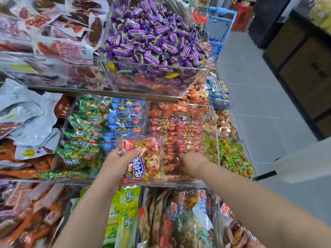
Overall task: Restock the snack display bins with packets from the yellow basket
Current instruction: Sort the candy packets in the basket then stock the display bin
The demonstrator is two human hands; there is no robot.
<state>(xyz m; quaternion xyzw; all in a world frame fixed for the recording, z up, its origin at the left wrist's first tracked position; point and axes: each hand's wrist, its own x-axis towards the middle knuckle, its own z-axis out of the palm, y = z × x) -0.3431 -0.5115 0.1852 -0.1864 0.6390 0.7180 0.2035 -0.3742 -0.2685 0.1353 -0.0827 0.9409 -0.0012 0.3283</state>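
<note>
two bare hands work at the middle shelf of a snack display. left hand (120, 161) pinches a red beef-cube packet (143, 163), thumb pressed on its front, fingers hidden behind it; the packet hangs tilted over the shelf front. right hand (190, 163) reaches into the clear bin (217, 133) among the stacked red packets (180, 129); its fingers are blurred and buried, so their state cannot be told. green packets (80, 133) and blue packets (125, 115) lie to the left, purple candies (152, 36) above.
</note>
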